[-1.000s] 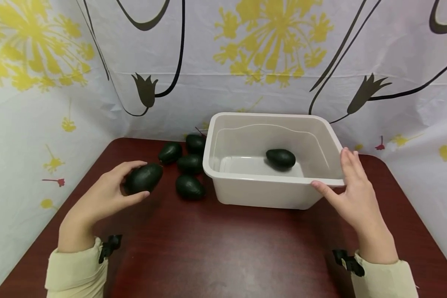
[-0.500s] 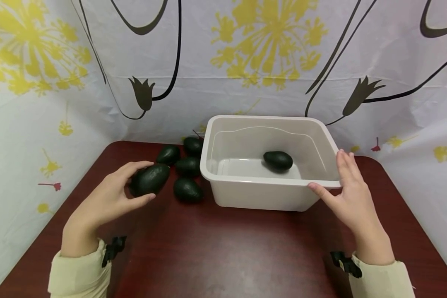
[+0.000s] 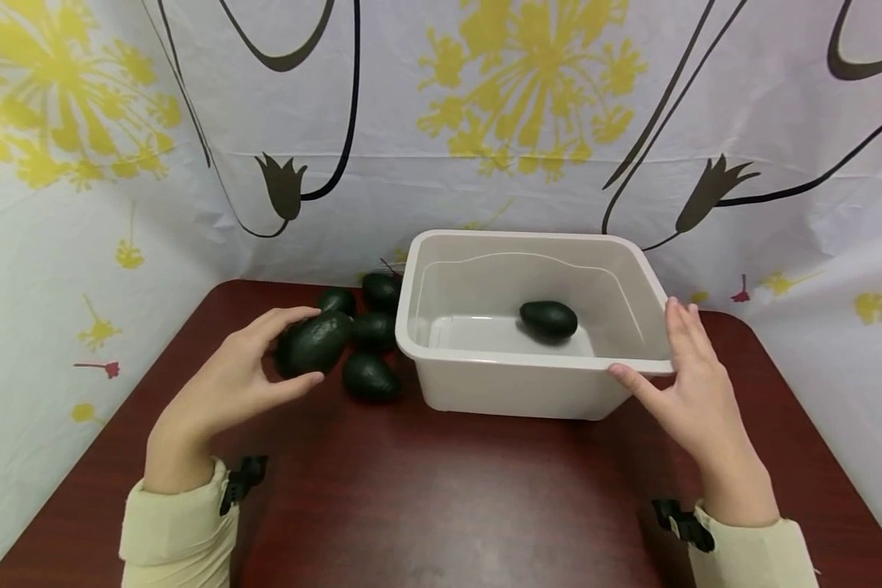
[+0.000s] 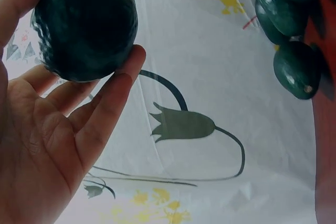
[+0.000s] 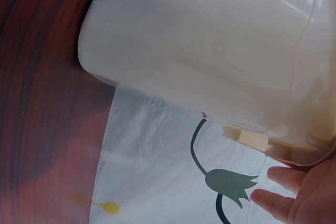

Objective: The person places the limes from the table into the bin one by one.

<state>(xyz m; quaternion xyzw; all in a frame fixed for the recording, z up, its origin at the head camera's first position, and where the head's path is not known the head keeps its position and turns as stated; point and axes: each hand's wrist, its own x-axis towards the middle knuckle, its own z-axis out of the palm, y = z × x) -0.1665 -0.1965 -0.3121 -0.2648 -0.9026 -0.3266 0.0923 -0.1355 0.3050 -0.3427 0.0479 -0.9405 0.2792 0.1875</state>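
Hands, two. Left hand [image 3: 228,384]: fingers curled round one avocado [image 3: 313,344], lifted above the table [image 3: 441,506]. Right hand [image 3: 687,392]: fingers straight, thumb and palm against the tub [image 3: 529,384] corner. Avocados, six: one held, four loose [image 3: 370,376] beside the tub, one inside [image 3: 549,318].

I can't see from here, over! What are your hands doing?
Left hand holds an avocado above the table. Right hand steadies the tub, one avocado inside. Nothing between avocado and tub.

White tub [image 5: 199,51] on dark red table [image 5: 42,103]; right hand [image 5: 302,195] at its corner
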